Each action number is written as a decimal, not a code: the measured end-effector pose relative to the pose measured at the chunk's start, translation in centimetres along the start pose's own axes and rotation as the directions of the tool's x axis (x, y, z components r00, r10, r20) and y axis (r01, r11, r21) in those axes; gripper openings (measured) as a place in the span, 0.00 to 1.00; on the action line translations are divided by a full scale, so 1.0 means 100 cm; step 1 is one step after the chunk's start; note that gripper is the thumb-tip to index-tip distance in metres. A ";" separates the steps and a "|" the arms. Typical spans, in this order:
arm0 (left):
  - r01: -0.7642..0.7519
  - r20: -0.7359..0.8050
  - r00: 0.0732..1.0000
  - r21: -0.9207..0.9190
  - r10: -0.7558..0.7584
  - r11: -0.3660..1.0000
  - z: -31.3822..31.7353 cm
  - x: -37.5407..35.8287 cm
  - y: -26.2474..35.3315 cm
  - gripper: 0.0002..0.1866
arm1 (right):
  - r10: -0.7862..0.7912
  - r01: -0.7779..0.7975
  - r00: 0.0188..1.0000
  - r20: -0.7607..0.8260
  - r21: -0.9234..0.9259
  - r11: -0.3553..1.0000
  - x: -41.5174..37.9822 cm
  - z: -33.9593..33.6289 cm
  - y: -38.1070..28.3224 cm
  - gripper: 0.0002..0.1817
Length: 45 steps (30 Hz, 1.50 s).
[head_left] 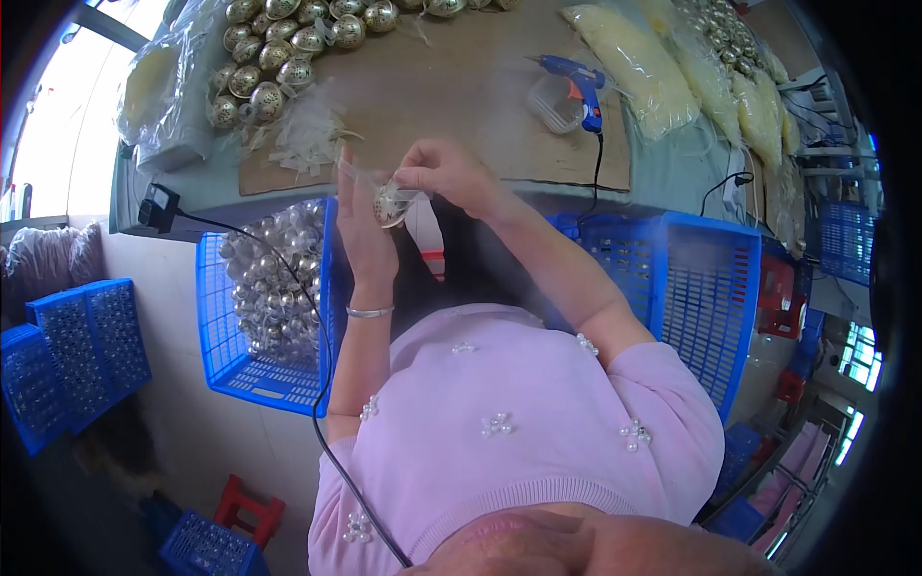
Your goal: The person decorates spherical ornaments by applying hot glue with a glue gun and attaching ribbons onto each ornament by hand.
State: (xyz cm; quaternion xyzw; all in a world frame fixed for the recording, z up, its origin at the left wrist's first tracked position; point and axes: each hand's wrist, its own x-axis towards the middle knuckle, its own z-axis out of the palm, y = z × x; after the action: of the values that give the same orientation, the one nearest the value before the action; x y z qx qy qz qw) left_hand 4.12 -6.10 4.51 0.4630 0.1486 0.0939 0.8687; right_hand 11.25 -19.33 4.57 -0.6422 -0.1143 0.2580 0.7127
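Left hand (370,240): my fingers nearly straight beside the gold, perforated, metallic-looking ball (387,209); grip, I can't tell. Loose support could drop it over the near edge.
Right hand (447,178): narrow pinch on sheer pale ribbon (411,195); tugging could crease it.
Black cord (597,163): right; my forearm might snag it.

Brown board (461,86) on table (206,198): metallic balls (279,55), pale strips (305,142), blue glue gun (578,79).
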 end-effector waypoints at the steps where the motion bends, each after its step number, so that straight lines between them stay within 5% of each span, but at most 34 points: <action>1: -0.003 -0.008 1.000 -0.009 0.003 1.000 -0.001 0.000 -0.001 0.26 | -0.005 0.005 1.000 -0.012 0.020 1.000 -0.001 0.002 0.002 0.08; 11: -0.013 -0.095 0.995 -0.046 0.008 0.999 -0.020 -0.007 0.000 0.26 | 0.073 -0.077 0.987 0.140 0.017 0.997 0.013 0.010 0.014 0.10; 12: -0.010 -0.134 0.991 -0.046 0.003 0.999 -0.024 -0.009 0.003 0.27 | -0.097 0.113 0.991 0.088 -0.198 0.974 0.021 0.013 0.009 0.10; 14: 0.006 -0.210 0.978 -0.042 -0.014 0.999 -0.040 -0.013 0.007 0.27 | -0.437 0.401 0.895 0.092 -0.594 0.697 0.040 0.022 -0.003 0.10; 17: -0.001 -0.221 0.975 -0.052 -0.010 0.999 -0.070 -0.019 0.005 0.30 | -0.640 0.639 0.687 0.344 -0.705 0.307 0.074 0.041 0.014 0.10; 20: -0.007 -0.327 0.945 -0.062 -0.013 0.998 -0.103 -0.024 0.008 0.31 | -0.452 0.493 0.791 0.413 -0.867 0.070 0.107 0.026 0.029 0.10; 23: -0.058 -0.542 0.840 -0.142 -0.028 0.988 -0.148 -0.024 0.010 0.29 | -0.444 0.395 0.851 0.279 -0.898 0.194 0.119 -0.020 0.019 0.09; 26: -0.060 -0.686 0.724 -0.155 -0.064 0.986 -0.206 -0.019 0.005 0.26 | -0.412 0.425 0.854 0.316 -0.882 0.204 0.119 -0.068 0.003 0.10; 28: -0.059 -0.741 0.671 -0.079 -0.019 0.995 -0.227 -0.017 -0.001 0.26 | -0.481 0.483 0.829 0.286 -0.799 0.358 0.110 -0.084 -0.012 0.10; 29: -0.069 -0.704 0.699 -0.235 -0.121 0.970 -0.240 -0.015 0.000 0.25 | -0.512 0.512 0.817 0.266 -0.743 0.431 0.106 -0.088 -0.018 0.09; 32: -0.066 -0.757 0.650 -0.138 -0.062 0.988 -0.229 -0.012 -0.005 0.22 | -0.489 0.395 0.872 -0.020 -0.559 0.728 0.099 -0.095 -0.027 0.10; 35: 0.071 -0.705 0.704 0.183 0.081 0.981 -0.220 -0.015 -0.015 0.27 | -0.275 0.115 0.915 -0.294 -0.464 0.879 0.100 -0.090 -0.047 0.08; 40: 0.136 -0.446 0.857 0.679 0.259 0.721 -0.216 0.000 -0.024 0.28 | -0.433 -0.092 0.690 -0.580 -0.663 0.743 0.149 -0.100 -0.048 0.14; 41: 0.187 -0.322 0.923 0.852 0.208 0.488 -0.222 -0.002 -0.018 0.29 | -0.448 -0.153 0.643 -0.622 -0.677 0.720 0.159 -0.102 -0.048 0.16; 44: 0.198 -0.201 0.934 0.979 0.297 0.040 -0.265 0.009 -0.043 0.28 | -0.764 -0.241 0.435 -0.476 -0.879 0.411 0.188 -0.118 -0.038 0.20; 45: 0.198 -0.201 0.968 0.979 0.153 0.038 -0.266 0.012 -0.035 0.26 | -0.709 -0.264 0.534 -0.461 -0.887 0.378 0.190 -0.120 -0.044 0.19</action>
State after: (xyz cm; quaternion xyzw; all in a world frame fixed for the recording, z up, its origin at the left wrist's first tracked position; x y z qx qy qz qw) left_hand -3.88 12.92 -12.60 0.9164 0.2877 0.0084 0.2780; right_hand 34.12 -20.00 3.85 -0.9255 0.0046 -0.2885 0.2452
